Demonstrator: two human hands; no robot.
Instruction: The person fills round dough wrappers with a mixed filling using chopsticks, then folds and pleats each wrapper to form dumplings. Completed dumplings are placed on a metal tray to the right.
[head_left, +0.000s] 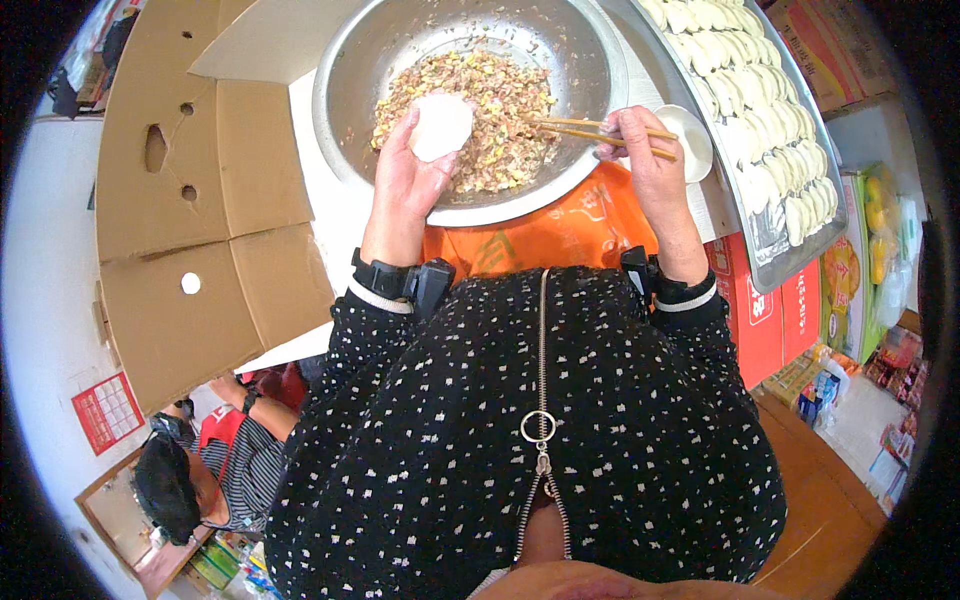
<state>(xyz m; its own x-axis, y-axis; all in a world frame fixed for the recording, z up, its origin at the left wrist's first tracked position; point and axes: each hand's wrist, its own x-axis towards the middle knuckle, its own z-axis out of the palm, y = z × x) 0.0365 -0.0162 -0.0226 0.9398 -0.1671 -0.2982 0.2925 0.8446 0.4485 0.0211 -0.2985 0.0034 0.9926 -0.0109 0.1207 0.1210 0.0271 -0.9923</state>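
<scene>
A round white dough wrapper (442, 126) lies across the fingers of my left hand (409, 176), over the near left side of a large metal basin (349, 127). Chopped meat filling with yellow and green bits (487, 82) covers the basin's bottom. My right hand (649, 161) grips a pair of wooden chopsticks (581, 129) at the basin's right rim, and their tips reach the filling. Just behind that hand sits a small white bowl (694, 146), partly hidden. Rows of folded dumplings (757, 112) fill most of a metal tray (784, 266) on the right.
An opened cardboard box (172, 210) stands along the left. An orange bag or sheet (525, 232) lies below the basin, and red boxes (772, 315) sit under the tray's near end. Another person (225, 465) is at the lower left, one hand near the cardboard.
</scene>
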